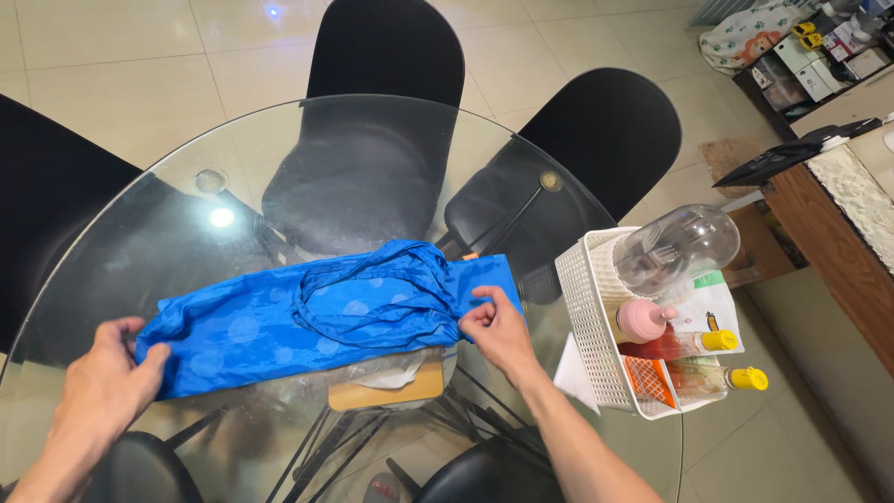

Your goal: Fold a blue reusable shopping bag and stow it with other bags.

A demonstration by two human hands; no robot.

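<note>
A shiny blue fabric bag (307, 317) with a faint dot pattern lies flattened in a long strip across the round glass table (233, 158). Its handles are bunched on top near the middle. My left hand (112, 373) pinches the strip's left end, thumb on top. My right hand (494, 326) grips the fabric close to the right end, fingers curled over the edge. A short flat piece of the bag sticks out past my right hand.
A white plastic basket (587, 307) at the table's right edge holds a clear jar, a pink bottle and sauce bottles with yellow caps. Black chairs (386, 47) ring the table. A wooden counter (819, 224) stands at right. A tan card lies under the glass.
</note>
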